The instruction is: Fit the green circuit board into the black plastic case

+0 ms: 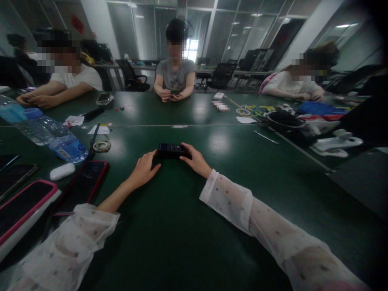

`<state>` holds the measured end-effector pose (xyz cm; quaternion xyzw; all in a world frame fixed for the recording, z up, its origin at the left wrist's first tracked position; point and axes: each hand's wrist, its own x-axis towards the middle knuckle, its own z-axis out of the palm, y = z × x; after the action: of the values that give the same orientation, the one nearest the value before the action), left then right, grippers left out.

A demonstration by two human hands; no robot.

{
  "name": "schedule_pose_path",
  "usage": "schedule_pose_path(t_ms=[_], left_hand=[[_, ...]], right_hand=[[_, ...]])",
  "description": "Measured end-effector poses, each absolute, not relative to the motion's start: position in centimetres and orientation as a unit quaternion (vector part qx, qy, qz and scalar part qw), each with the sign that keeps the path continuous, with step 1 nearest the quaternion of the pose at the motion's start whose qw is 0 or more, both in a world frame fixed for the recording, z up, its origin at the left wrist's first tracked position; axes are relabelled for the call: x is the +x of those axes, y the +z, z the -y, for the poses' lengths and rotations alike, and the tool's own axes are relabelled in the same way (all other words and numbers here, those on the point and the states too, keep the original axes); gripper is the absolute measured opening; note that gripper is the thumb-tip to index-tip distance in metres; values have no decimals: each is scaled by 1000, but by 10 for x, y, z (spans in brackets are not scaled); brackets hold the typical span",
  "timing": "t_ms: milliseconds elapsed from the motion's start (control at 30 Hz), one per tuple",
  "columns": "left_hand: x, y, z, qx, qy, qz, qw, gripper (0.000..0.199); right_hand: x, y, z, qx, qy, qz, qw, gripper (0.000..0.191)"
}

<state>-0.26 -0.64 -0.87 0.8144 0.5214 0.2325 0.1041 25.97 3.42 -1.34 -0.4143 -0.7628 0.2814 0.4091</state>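
A small black box-shaped device [171, 150] with a dark screen-like face lies on the dark green table in front of me; its exact kind I cannot make out. My right hand [196, 161] grips its right end, with the thumb on the near side and the fingers over the far side. At the left end is my left hand [144, 169], its fingertips touching or almost touching the device. The left fingers are stretched out and the thumb stands apart. Sheer white dotted sleeves cover both forearms.
Phones, including a red-edged phone [86, 182], a white earbud case [62, 171] and a water bottle [60, 139] lie to the left. Beyond them is a beaded bracelet [102, 146]. A wrench [265, 137] and tangled cables [256, 111] lie right. Several people sit around the table.
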Motion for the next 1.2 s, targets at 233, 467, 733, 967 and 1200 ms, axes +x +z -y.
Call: schedule_pose_path(t_ms=[233, 467, 733, 967, 1200], left_hand=[[-3, -8, 5, 810, 246, -522, 108, 54], [-4, -8, 4, 810, 255, -519, 100, 51], [-3, -6, 7, 807, 247, -526, 109, 53], [-3, -8, 6, 812, 247, -518, 107, 56], [-3, -10, 7, 812, 246, -520, 103, 66]], right_hand=[[258, -9, -31, -416, 281, 765, 403, 57], [260, -13, -33, -404, 278, 771, 406, 55], [259, -13, -34, -407, 294, 766, 402, 57], [259, -13, -34, -407, 322, 745, 419, 52], [259, -16, -35, -401, 336, 726, 445, 51]])
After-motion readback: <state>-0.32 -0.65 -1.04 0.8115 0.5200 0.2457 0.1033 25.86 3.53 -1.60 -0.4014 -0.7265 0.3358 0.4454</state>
